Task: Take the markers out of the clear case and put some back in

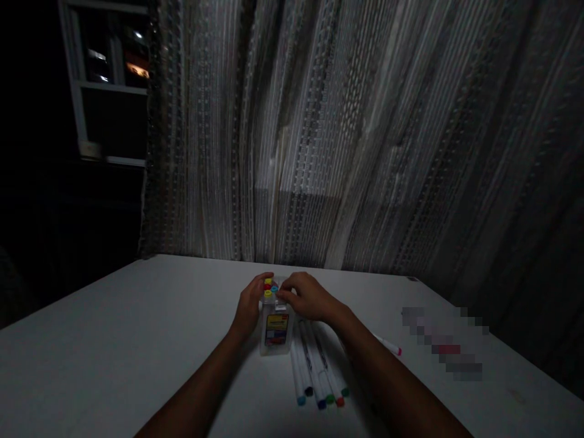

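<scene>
A clear plastic marker case (276, 331) with a yellow and dark label stands upright on the white table. Several markers stand inside it, and their yellow, red and blue caps (268, 293) show at the top. My left hand (250, 305) is wrapped round the case's left side, steadying it. At the top right of the case, my right hand (306, 295) has thumb and fingers pinched together, close beside the blue cap; what sits between the fingertips is hidden. Several white markers (314, 365) with blue, black, green and red ends lie in a loose bunch just right of the case.
Past my right forearm lies a pink-ended marker (390, 345), partly covered by the arm. A blurred-out patch (447, 347) covers something on the table's right side. Behind the white table (137, 340) hangs a striped curtain (310, 134), with a dark window (109, 85) at far left.
</scene>
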Tool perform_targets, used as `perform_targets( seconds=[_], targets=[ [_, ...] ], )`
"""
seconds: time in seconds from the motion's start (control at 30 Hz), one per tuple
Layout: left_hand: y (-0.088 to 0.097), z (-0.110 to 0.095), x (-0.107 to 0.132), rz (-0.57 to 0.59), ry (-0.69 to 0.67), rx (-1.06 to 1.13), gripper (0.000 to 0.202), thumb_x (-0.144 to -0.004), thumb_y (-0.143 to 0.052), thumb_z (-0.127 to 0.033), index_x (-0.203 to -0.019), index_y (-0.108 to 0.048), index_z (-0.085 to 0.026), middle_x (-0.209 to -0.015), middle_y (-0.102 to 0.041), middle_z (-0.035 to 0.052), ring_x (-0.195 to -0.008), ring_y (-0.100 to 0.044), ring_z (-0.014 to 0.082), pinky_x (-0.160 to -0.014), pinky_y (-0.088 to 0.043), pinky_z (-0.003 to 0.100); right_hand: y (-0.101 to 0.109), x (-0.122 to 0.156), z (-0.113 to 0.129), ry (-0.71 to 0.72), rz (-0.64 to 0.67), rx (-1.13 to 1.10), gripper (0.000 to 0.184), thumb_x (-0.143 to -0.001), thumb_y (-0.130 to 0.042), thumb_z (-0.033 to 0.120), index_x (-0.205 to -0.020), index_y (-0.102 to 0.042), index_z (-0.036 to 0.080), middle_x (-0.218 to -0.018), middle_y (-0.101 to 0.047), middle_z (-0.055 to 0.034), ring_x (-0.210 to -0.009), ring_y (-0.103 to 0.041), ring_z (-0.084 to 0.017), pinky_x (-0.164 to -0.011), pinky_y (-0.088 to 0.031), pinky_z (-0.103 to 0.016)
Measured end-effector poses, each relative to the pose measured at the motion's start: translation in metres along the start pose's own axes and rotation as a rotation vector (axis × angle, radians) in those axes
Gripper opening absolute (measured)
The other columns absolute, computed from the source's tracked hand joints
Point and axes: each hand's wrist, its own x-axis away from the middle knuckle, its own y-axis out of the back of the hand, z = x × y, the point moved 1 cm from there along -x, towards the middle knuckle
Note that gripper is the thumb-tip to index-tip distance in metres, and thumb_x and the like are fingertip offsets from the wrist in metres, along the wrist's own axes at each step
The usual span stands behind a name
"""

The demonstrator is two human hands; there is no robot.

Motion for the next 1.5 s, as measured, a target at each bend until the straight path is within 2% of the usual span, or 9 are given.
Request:
perform_targets(
  seconds=[0.2,0.37,0.5,0.67,0.87,1.03,1.27,1.5],
  targets=[
    [0.0006,0.0005,0.0012,0.009,0.003,-0.001,0.042,-0.082,-0.036,-0.046,-0.100,-0.056,-0.013,-0.088,-0.062,0.0050,-0.080,-0.057,0.0173,-0.072,-0.045,0.028,-0.0014,0.0001,-0.0031,-0.038,-0.022,-0.076,0.020,-0.080,-0.049,0.018,-0.076,-0.067,0.012,-0.073,-0.064,-0.0060,-0.066,-0.053,-0.012,-0.060,-0.033,-0.022],
    [0.0002,-0.0026,0.0015,0.002,-0.002,-0.007,0.042,-0.082,-0.035,-0.046,-0.098,-0.056,-0.013,-0.089,-0.063,0.0063,-0.083,-0.058,0.0183,-0.073,-0.045,0.029,-0.0023,-0.0013,-0.0024,-0.024,-0.052,-0.181,0.022,-0.077,-0.049,0.015,-0.092,-0.065,0.013,-0.083,-0.067,-0.0050,-0.071,-0.055,-0.013,-0.064,-0.037,-0.022],
    [0.0000,-0.0037,0.0015,0.014,-0.005,-0.006,0.043,-0.082,-0.035,-0.046,-0.099,-0.055,-0.012,-0.089,-0.063,0.0063,-0.083,-0.058,0.0182,-0.076,-0.045,0.029,-0.0034,-0.0014,-0.0027,0.010,-0.010,-0.232,0.020,-0.076,-0.049,0.014,-0.083,-0.068,0.013,-0.082,-0.068,-0.0052,-0.074,-0.057,-0.014,-0.066,-0.038,-0.022],
    [0.0004,-0.0016,0.0005,0.017,0.021,0.008,0.045,-0.081,-0.035,-0.047,-0.101,-0.055,-0.012,-0.086,-0.064,0.0059,-0.081,-0.059,0.0182,-0.073,-0.045,0.029,-0.0065,-0.0028,-0.0057,-0.035,-0.016,-0.264,0.012,-0.074,-0.056,0.017,-0.073,-0.067,0.012,-0.072,-0.066,-0.0029,-0.068,-0.056,-0.013,-0.061,-0.036,-0.021],
    [0.0000,-0.0013,-0.0005,0.000,0.008,0.006,0.043,-0.081,-0.036,-0.046,-0.099,-0.055,-0.013,-0.084,-0.064,0.0053,-0.080,-0.059,0.0181,-0.075,-0.045,0.029,-0.0060,-0.0031,-0.0045,-0.056,-0.013,-0.272,0.012,-0.073,-0.058,0.018,-0.066,-0.065,0.012,-0.066,-0.063,-0.0012,-0.064,-0.054,-0.012,-0.059,-0.035,-0.021],
    [-0.0002,-0.0021,0.0000,0.016,-0.005,-0.001,0.043,-0.082,-0.034,-0.046,-0.100,-0.055,-0.013,-0.084,-0.065,0.0057,-0.079,-0.060,0.0183,-0.072,-0.046,0.029,-0.0030,-0.0015,-0.0037,-0.040,0.000,-0.306,0.011,-0.073,-0.057,0.018,-0.074,-0.067,0.012,-0.072,-0.065,-0.0020,-0.068,-0.056,-0.013,-0.063,-0.038,-0.022],
    [0.0005,-0.0012,0.0002,0.018,-0.002,-0.006,0.043,-0.082,-0.035,-0.047,-0.099,-0.055,-0.013,-0.088,-0.064,0.0062,-0.083,-0.059,0.0189,-0.074,-0.046,0.030,-0.0045,-0.0003,-0.0063,-0.019,0.006,-0.361,0.021,-0.072,-0.055,0.015,-0.089,-0.068,0.014,-0.083,-0.068,-0.0044,-0.075,-0.058,-0.015,-0.070,-0.042,-0.024],
    [0.0015,-0.0012,0.0003,0.020,0.010,0.019,0.044,-0.081,-0.035,-0.048,-0.100,-0.055,-0.013,-0.087,-0.064,0.0066,-0.082,-0.060,0.0196,-0.073,-0.046,0.031,-0.0030,-0.0001,0.0007,0.000,0.014,-0.319,0.024,-0.073,-0.050,0.011,-0.088,-0.068,0.013,-0.084,-0.068,-0.0058,-0.076,-0.058,-0.015,-0.071,-0.041,-0.025]
  ],
)
